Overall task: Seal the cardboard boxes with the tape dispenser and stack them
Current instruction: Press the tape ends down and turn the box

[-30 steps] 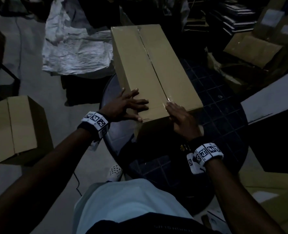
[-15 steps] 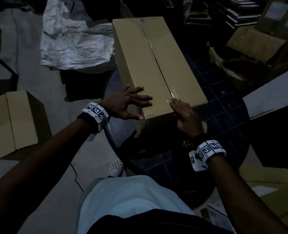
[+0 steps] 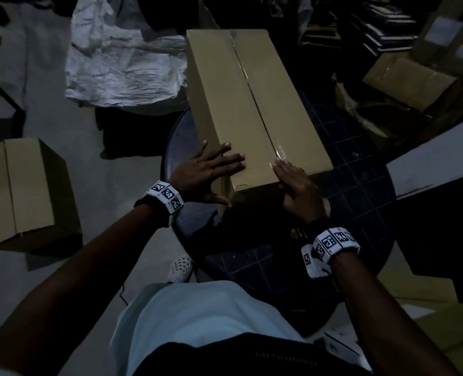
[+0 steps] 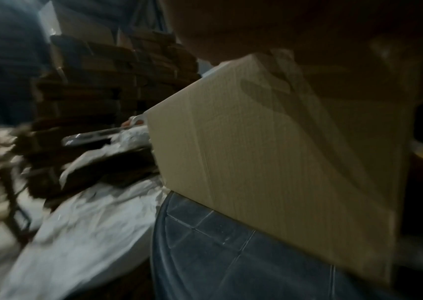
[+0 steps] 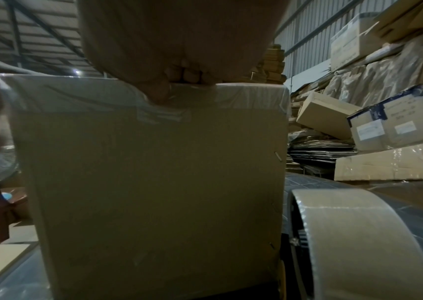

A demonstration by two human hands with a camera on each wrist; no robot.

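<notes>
Dim warehouse clutter surrounds a round dark table (image 3: 360, 185) where a long cardboard box (image 3: 241, 104) lies, its taped seam running away from the person. Left hand (image 3: 208, 172) rests flat on top, fingers spread; right hand (image 3: 298, 185) presses straight fingers over the tape end at the near edge. Tape roll (image 5: 354, 243) sits beside it. Stiff but probably light, the box is best lifted by its two long sides.

Round dark worktop (image 3: 360, 191), surface marked in a grid of squares. Long cardboard box (image 3: 241, 104) lies on it, far end overhanging the rim. Tape roll (image 5: 354, 239) sits on the worktop just beside the box's near end. Floor (image 3: 111, 202): second box (image 3: 27, 191), crumpled white sheet (image 3: 122, 66).
</notes>
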